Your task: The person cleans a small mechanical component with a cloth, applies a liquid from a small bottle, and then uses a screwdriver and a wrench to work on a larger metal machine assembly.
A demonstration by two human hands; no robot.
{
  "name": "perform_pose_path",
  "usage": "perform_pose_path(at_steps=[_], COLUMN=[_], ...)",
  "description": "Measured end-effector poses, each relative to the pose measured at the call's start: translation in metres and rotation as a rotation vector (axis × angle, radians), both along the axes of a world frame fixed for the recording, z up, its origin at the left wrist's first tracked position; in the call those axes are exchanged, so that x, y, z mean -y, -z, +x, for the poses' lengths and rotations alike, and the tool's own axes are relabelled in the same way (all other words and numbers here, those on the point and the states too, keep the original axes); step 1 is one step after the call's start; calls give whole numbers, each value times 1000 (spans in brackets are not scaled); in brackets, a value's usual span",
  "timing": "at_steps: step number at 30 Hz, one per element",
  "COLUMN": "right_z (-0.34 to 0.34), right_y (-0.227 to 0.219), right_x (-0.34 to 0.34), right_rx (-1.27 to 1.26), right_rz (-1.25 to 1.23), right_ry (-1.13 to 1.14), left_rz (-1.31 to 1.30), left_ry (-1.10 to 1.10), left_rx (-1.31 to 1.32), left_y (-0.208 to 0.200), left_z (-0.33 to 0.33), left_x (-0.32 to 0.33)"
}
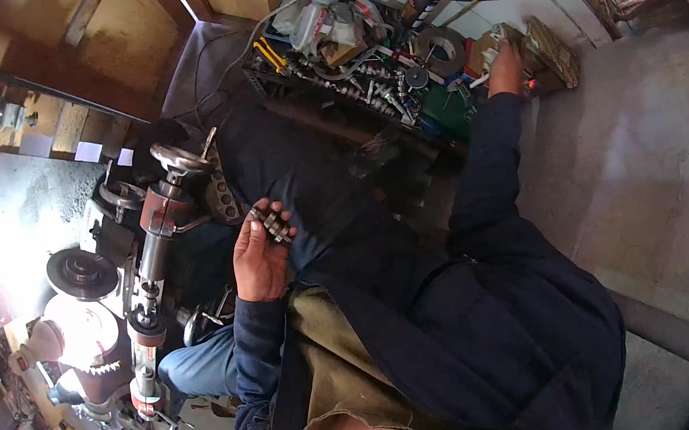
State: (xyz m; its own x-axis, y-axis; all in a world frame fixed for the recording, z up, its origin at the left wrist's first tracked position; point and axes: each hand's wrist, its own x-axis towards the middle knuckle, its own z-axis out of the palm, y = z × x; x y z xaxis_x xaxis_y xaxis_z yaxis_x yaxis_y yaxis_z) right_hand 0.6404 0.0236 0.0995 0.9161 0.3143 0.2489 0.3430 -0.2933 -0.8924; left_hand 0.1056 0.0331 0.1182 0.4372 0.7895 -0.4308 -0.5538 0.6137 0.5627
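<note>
My left hand (260, 259) is turned palm up in front of my body, its thumb and fingers closed around a short, ridged metal part (274, 223). The part is shiny with dark gaps between its ridges. My right hand (505, 72) reaches far out to the right, over the end of a cluttered bench. Its fingers are bent at a small pale item (499, 40) beside a cardboard box (551, 51). Exactly what those fingers grip is too small to make out.
A lathe-like machine with a handwheel (180, 158) stands close on my left, near a glaring lamp (86, 332). Metal fittings (381, 93), a tape roll (439, 50), a spray can (425, 0) and yellow-handled pliers (269, 53) crowd the bench. Cables hang along the wall.
</note>
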Motion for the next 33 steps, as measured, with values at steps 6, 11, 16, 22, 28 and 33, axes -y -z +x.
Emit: perform_pose_path(at_steps=[6, 11, 16, 22, 28, 33], right_z=[-15, -24, -33, -48, -37, -52], right_y=[15, 32, 71, 87, 107, 77], right_x=[-4, -6, -12, -13, -15, -21], right_rx=[-52, -34, -128, -181, 40, 51], right_rz=[-418, -460, -534, -798, -810, -810], right_ry=[19, -121, -393, -410, -455, -540], left_rz=[20, -5, 17, 57, 136, 46], left_ry=[64, 169, 127, 52, 50, -32], left_rx=[-24, 29, 19, 22, 62, 123], left_y=[19, 24, 18, 32, 39, 4], left_z=[-14, -18, -9, -12, -25, 0], left_x=[6, 6, 10, 12, 14, -6])
